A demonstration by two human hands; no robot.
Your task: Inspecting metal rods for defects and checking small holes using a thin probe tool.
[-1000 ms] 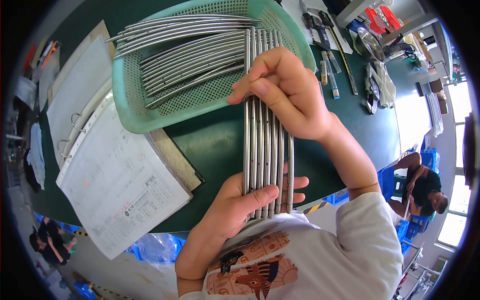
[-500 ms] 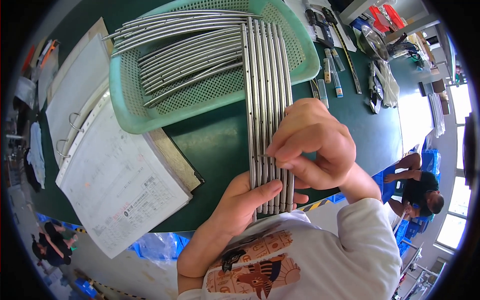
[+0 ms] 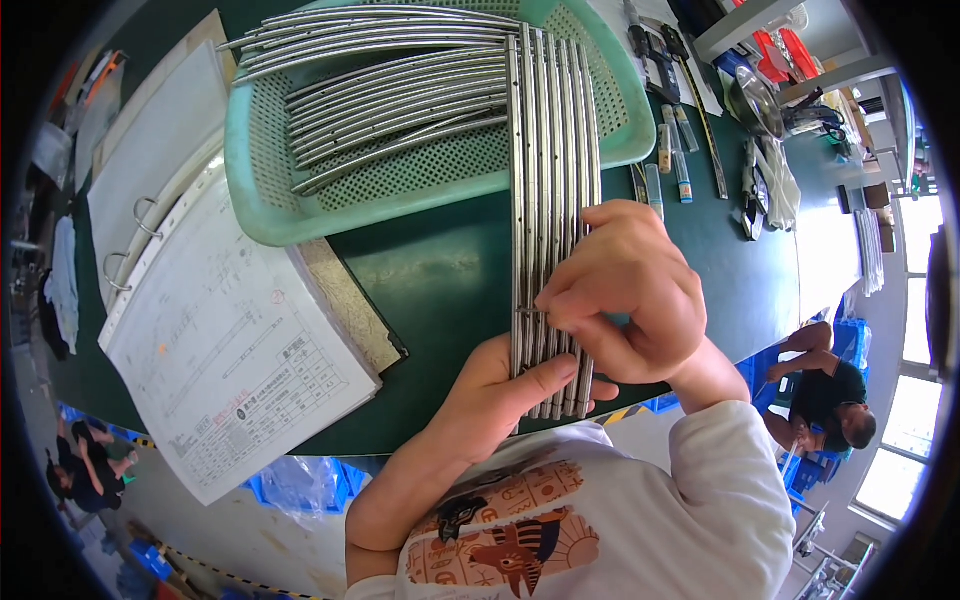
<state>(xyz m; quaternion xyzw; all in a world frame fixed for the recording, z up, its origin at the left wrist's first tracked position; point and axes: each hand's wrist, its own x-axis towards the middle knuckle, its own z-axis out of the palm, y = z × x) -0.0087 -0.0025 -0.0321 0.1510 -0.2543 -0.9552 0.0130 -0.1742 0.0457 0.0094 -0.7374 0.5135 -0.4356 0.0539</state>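
Observation:
A side-by-side row of several slim metal tubes point(image 3: 545, 150) with small holes along them is gripped near its lower end by my left hand point(image 3: 500, 390). Its thumb presses across the top, and its fingers wrap underneath. Over the lower part of the row, my right hand point(image 3: 635, 300) is closed in a pinch on a short thin metal pin point(image 3: 527, 311). The pin lies crosswise at the leftmost tubes; whether its tip is in a hole I cannot tell. The far ends of the held tubes reach over a green perforated basket point(image 3: 420, 205), where more metal tubes point(image 3: 400, 105) lie.
An open ring binder point(image 3: 240, 350) with printed sheets lies at left on the dark green table point(image 3: 430, 280). Calipers point(image 3: 655, 60), small tubes point(image 3: 682, 170), a steel ruler point(image 3: 712, 150) and a metal bowl point(image 3: 757, 100) stand at right. Another person point(image 3: 825, 400) sits far right.
The whole view has shifted slightly. My right fingertips have moved a little left across the tubes with the pin. My left hand keeps its hold on the row.

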